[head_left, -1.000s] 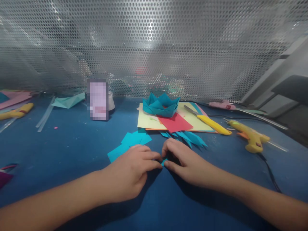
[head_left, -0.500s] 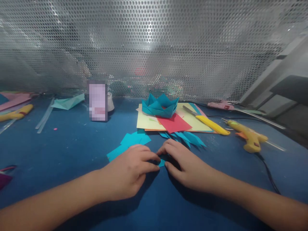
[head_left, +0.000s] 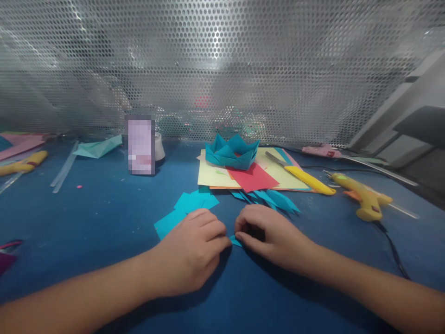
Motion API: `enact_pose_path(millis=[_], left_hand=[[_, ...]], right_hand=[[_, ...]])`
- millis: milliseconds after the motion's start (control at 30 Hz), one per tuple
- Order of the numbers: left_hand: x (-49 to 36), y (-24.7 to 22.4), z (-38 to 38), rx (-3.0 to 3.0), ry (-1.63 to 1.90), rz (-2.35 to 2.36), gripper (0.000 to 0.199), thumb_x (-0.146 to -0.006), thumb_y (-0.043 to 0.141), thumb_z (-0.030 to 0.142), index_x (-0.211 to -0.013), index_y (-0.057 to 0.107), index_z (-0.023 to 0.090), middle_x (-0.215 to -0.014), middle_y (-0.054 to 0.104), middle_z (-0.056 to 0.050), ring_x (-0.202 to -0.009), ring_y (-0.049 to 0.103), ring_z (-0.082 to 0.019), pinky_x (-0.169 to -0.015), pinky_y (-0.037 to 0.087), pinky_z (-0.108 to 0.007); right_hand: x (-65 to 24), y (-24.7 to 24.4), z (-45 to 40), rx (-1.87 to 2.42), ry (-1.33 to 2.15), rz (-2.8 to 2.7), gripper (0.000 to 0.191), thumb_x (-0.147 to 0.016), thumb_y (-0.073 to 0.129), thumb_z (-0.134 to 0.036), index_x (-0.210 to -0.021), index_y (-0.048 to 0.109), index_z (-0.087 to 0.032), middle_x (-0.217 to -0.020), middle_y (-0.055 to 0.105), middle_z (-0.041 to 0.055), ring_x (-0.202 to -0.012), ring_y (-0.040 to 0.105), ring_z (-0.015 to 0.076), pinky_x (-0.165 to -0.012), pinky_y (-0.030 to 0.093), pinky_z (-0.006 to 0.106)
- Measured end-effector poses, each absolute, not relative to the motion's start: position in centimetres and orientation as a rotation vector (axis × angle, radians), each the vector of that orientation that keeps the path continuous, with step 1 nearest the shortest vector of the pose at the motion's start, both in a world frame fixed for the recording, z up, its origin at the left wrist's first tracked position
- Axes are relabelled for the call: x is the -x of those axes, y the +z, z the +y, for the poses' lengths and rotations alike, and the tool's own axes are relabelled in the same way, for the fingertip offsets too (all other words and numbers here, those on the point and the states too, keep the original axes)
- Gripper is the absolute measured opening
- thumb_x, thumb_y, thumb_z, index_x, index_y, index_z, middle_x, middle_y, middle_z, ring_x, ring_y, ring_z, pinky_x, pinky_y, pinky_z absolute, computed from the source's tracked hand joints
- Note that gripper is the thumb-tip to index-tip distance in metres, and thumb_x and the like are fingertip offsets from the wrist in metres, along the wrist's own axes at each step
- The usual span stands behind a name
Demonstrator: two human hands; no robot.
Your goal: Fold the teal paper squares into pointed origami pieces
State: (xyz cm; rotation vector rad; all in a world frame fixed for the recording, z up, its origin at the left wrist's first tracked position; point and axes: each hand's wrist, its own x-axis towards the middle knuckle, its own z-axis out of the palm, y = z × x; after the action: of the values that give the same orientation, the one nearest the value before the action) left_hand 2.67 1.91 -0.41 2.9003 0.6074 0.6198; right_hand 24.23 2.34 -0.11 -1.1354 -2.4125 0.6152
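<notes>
Between my two hands a small piece of blue paper (head_left: 235, 240) lies on the blue table, mostly covered by fingers. My left hand (head_left: 198, 248) has its fingers closed at the paper's left end. The thumb and forefinger of my right hand (head_left: 273, 234) pinch its right side. Flat blue paper squares (head_left: 194, 204) lie just beyond my left hand. Several folded blue pointed pieces (head_left: 274, 199) rest beyond my right hand. Farther back, a blue folded-paper ring with points (head_left: 232, 152) stands on a stack of coloured sheets (head_left: 212, 178), beside a red sheet (head_left: 255, 177).
A yellow cutter (head_left: 308, 180) lies on the stack's right side. To its right are a yellow glue gun (head_left: 365, 197) with a cable and a pink one (head_left: 321, 150). A blurred upright phone (head_left: 140, 146) stands back left, near clear sticks (head_left: 65, 169). Perforated metal (head_left: 215, 69) rises behind.
The fingers of my right hand have drawn back a little to the right and curled into a pinch. My left fingers have closed together more. The small blue piece shows between the hands.
</notes>
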Motion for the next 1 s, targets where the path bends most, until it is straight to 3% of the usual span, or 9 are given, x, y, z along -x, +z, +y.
enact_pose_path(millis=[300, 500, 800, 1000], left_hand=[[-3.3, -0.7, 0.2, -2.96, 0.436, 0.808, 0.024, -0.091, 0.039, 0.011, -0.104, 0.059, 0.013, -0.085, 0.058, -0.008, -0.074, 0.048, -0.023, -0.065, 0.041, -0.038], [-3.4, -0.6, 0.1, -2.941, 0.314, 0.84, 0.021, -0.092, 0.037, 0.013, -0.102, 0.055, 0.012, -0.082, 0.058, -0.007, -0.07, 0.049, -0.022, -0.059, 0.039, -0.036], [-3.5, -0.8, 0.1, -3.105, 0.36, 0.778, 0.017, -0.087, 0.042, 0.011, -0.098, 0.056, 0.011, -0.07, 0.059, -0.004, -0.058, 0.05, -0.02, -0.052, 0.036, -0.033], [-3.5, -0.7, -0.1, -3.153, 0.368, 0.785, 0.024, -0.08, 0.045, 0.008, -0.101, 0.057, 0.009, -0.066, 0.06, -0.004, -0.054, 0.052, -0.021, -0.049, 0.038, -0.034]], right_hand=[[-24.4, -0.1, 1.9, 1.165, 0.543, -2.478, 0.008, -0.084, 0.055, -0.012, -0.077, 0.057, -0.017, -0.074, 0.058, 0.0012, -0.067, 0.05, 0.0138, -0.062, 0.037, 0.025], [-24.4, -0.1, 2.0, 1.13, 0.561, -2.493, 0.008, -0.086, 0.056, -0.011, -0.088, 0.063, -0.016, -0.084, 0.064, 0.004, -0.078, 0.057, 0.0161, -0.071, 0.041, 0.027], [-24.2, 0.3, 1.7, 1.146, 0.53, -2.465, 0.01, -0.082, 0.055, -0.01, -0.079, 0.062, -0.017, -0.075, 0.061, 0.002, -0.07, 0.054, 0.0142, -0.064, 0.041, 0.025], [-24.4, -0.4, 2.0, 0.942, 0.443, -2.503, 0.012, -0.084, 0.053, -0.008, -0.077, 0.061, -0.015, -0.077, 0.059, 0.0035, -0.075, 0.053, 0.0153, -0.068, 0.042, 0.026]])
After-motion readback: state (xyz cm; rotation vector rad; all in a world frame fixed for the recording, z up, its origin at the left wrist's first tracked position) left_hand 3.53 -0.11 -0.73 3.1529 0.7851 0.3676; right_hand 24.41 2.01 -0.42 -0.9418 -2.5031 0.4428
